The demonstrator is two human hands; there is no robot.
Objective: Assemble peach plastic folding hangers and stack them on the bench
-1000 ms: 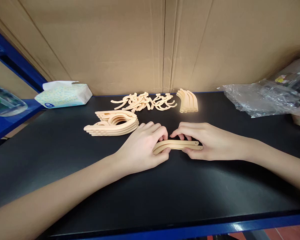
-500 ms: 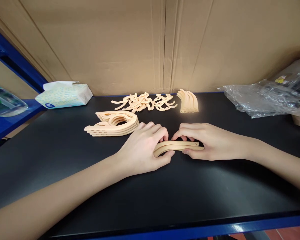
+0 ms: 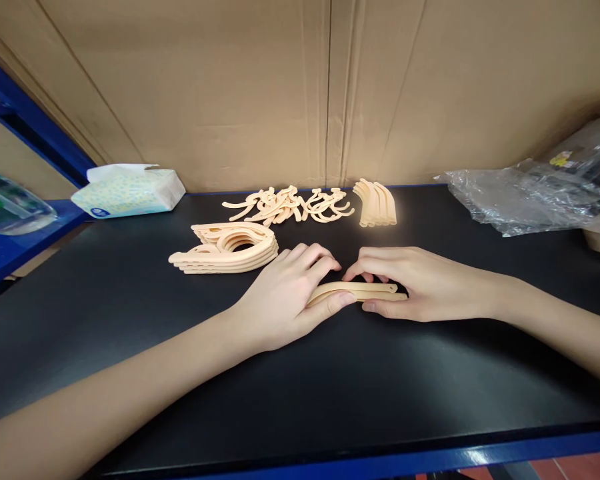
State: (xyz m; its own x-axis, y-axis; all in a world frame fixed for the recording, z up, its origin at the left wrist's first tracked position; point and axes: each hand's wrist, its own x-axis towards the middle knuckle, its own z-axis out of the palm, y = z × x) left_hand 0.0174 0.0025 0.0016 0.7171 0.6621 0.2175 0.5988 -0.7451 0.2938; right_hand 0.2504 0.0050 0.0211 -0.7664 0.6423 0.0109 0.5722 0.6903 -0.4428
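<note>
Two curved beige hanger arms (image 3: pixel 363 289) lie one against the other on the black table, level between my hands. My left hand (image 3: pixel 293 293) closes around their curved left end, its thumb along the near side and its fingers bent over the far side. The narrow right end, with a small hole at its tip, sits between the thumb and fingers of my right hand (image 3: pixel 417 285). My palms hide part of both ends. Just beyond my left hand is a neat stack of folded beige hangers (image 3: pixel 225 257).
Loose beige hanger hooks (image 3: pixel 285 205) lie in a heap at the back, with a row of more hanger arms (image 3: pixel 377 203) to their right. A tissue pack (image 3: pixel 130 192) is at back left, clear plastic bags (image 3: pixel 520 197) at right. A cardboard wall (image 3: pixel 260 93) closes the back.
My left thumb has moved up and right across the near face of the hanger arms, and my left fingers have straightened slightly. The right hand and the other things are almost unchanged.
</note>
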